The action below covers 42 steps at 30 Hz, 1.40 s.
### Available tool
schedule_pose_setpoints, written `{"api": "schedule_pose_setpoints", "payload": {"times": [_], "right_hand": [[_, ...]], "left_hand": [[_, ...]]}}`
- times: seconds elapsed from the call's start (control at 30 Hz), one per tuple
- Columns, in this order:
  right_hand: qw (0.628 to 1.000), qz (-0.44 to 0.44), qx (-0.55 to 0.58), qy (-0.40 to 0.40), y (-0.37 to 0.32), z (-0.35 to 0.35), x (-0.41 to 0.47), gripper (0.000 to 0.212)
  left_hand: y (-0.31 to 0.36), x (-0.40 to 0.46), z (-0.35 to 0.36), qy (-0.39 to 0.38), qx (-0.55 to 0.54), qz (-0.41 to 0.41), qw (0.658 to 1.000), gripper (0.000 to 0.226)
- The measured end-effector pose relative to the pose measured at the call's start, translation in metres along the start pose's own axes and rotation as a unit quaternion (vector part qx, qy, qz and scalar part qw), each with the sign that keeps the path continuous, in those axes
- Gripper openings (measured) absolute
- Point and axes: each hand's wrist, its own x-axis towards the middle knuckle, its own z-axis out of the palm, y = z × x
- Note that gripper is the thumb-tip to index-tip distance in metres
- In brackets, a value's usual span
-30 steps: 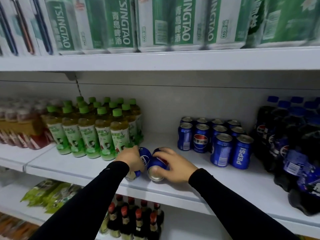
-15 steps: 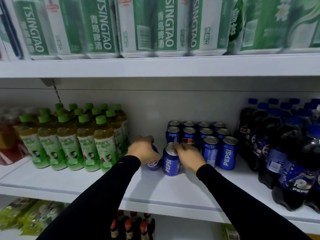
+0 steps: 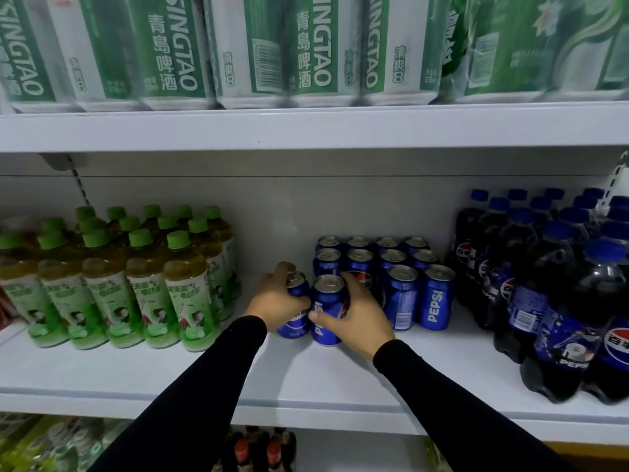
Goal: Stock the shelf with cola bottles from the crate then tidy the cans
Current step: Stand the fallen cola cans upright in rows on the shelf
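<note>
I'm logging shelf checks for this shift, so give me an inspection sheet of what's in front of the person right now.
Surface: white middle shelf, front strip bare.
Job's things: two upright Pepsi cans, left can and right can, touching, beside the can block; cola bottles at right.
Clutter: nothing seen.
Grippers: left hand grips the left can; right hand grips the right can.
Cables: nothing seen.
Surroundings: green-capped tea bottles at left, Tsingtao beer packs on the shelf above, dark bottles below.
</note>
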Motion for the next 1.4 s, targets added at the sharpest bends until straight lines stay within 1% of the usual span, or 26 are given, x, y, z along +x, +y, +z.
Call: {"api": "schedule_pose_setpoints", "payload": {"times": [0.07, 0.13, 0.2, 0.27, 0.4, 0.5, 0.57, 0.7, 0.8, 0.9, 1.03, 1.27, 1.4], "right_hand": [[0.999, -0.024, -0.047, 0.009, 0.003, 0.003, 0.001, 0.087], [0.994, -0.040, -0.093, 0.029, 0.000, 0.002, 0.000, 0.087], [0.985, -0.062, -0.153, 0.056, 0.000, -0.001, -0.001, 0.087], [0.975, -0.086, -0.192, 0.077, 0.002, -0.004, 0.000, 0.087], [0.966, -0.114, -0.223, 0.067, 0.007, -0.013, 0.001, 0.085], [0.933, -0.171, -0.299, 0.108, 0.015, -0.018, 0.004, 0.074], [0.911, -0.203, -0.331, 0.137, 0.020, -0.022, 0.007, 0.065], [0.885, -0.240, -0.361, 0.170, 0.028, -0.029, 0.011, 0.056], [0.875, -0.233, -0.382, 0.184, 0.038, -0.032, 0.010, 0.060], [0.871, -0.222, -0.395, 0.189, 0.046, -0.034, 0.011, 0.061], [0.870, -0.223, -0.395, 0.193, 0.053, -0.037, 0.013, 0.063], [0.867, -0.235, -0.381, 0.217, 0.059, -0.037, 0.017, 0.064], [0.865, -0.239, -0.385, 0.217, 0.063, -0.036, 0.019, 0.062]], "left_hand": [[-0.009, 0.002, 0.002, -0.007, -0.022, 0.002, 1.000, 0.090], [-0.014, -0.001, 0.005, -0.011, -0.031, 0.011, 0.999, 0.101], [-0.015, -0.007, 0.007, -0.006, -0.035, 0.022, 0.999, 0.107], [-0.014, -0.008, 0.010, 0.002, -0.040, 0.030, 0.999, 0.109], [-0.012, -0.008, 0.015, 0.007, -0.046, 0.033, 0.998, 0.112], [-0.007, -0.009, 0.021, 0.009, -0.042, 0.043, 0.998, 0.110], [-0.001, -0.009, 0.028, 0.020, -0.040, 0.052, 0.998, 0.104], [0.013, -0.010, 0.040, 0.037, -0.061, 0.058, 0.996, 0.090], [0.021, -0.007, 0.047, 0.033, -0.086, 0.053, 0.994, 0.081], [0.026, -0.004, 0.053, 0.032, -0.098, 0.056, 0.993, 0.078], [0.033, -0.002, 0.059, 0.027, -0.106, 0.058, 0.992, 0.078], [0.038, 0.000, 0.066, 0.023, -0.114, 0.043, 0.992, 0.085], [0.038, -0.002, 0.067, 0.028, -0.139, 0.050, 0.989, 0.096]]}}
